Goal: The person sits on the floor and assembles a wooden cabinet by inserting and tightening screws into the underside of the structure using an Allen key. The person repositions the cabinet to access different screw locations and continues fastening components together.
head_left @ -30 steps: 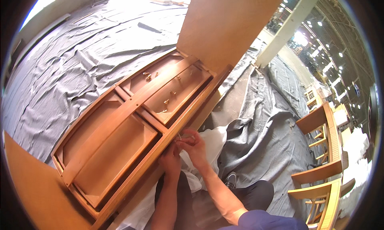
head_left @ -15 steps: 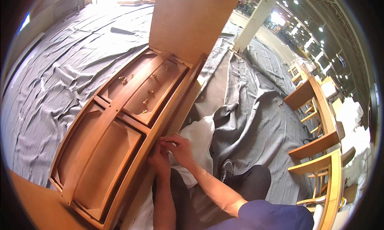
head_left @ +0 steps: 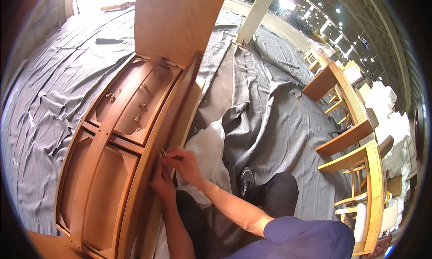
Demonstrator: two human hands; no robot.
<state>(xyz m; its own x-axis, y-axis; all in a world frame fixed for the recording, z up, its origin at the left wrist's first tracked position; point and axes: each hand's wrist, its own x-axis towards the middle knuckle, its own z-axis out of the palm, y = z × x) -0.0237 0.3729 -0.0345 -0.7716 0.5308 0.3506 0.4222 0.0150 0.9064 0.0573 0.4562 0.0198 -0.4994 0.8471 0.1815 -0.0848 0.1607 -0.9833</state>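
Observation:
A long brown wooden furniture piece (head_left: 96,169) with a curved outer edge lies at my left, its inner panels facing up. My right hand (head_left: 182,163) is pinched beside its near side rail. A thin, pale, pin-like piece (head_left: 164,152) shows at those fingertips, too small to name. Just below, my left hand (head_left: 163,180) is closed against the same rail, its fingers partly hidden. Whatever it grips cannot be made out. Several brass-coloured screws or knobs (head_left: 137,118) lie loose on the upper panels.
A tall wooden panel (head_left: 175,25) stands at the far end. Grey cloth (head_left: 283,137) covers the floor in folds, with white sheeting (head_left: 209,146) beside my legs. Wooden desks (head_left: 344,110) and chairs line the right. A pale post (head_left: 256,16) rises behind.
The view has shifted, so the furniture and floor sit further left. My hands stay together at the rail, and the thin pale piece now stands out at my right fingertips.

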